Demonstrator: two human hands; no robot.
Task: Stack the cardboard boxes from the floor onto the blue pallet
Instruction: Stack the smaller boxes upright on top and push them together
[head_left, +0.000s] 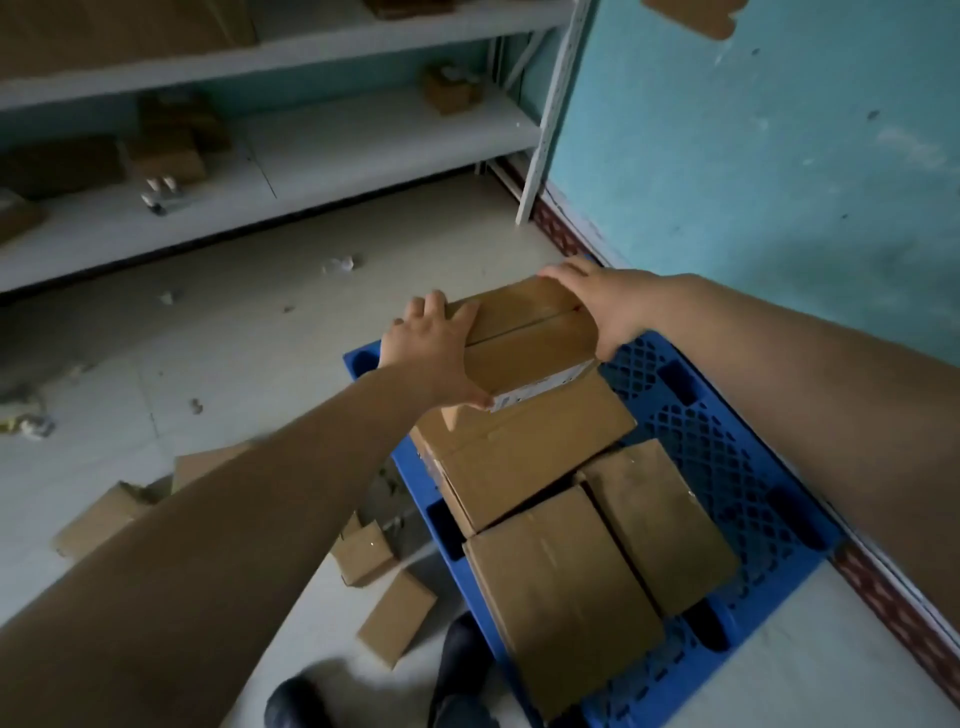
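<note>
held box (524, 338): plain brown cardboard, taped centre seam on top, white label on its near side. it sits at the far end of the blue pallet (727, 467), its long axis running along that seam, toward the wall. left hand (434, 353) and right hand (602, 306) clasp its opposite ends. three more boxes (561, 571) lie nearer on the pallet.
</note>
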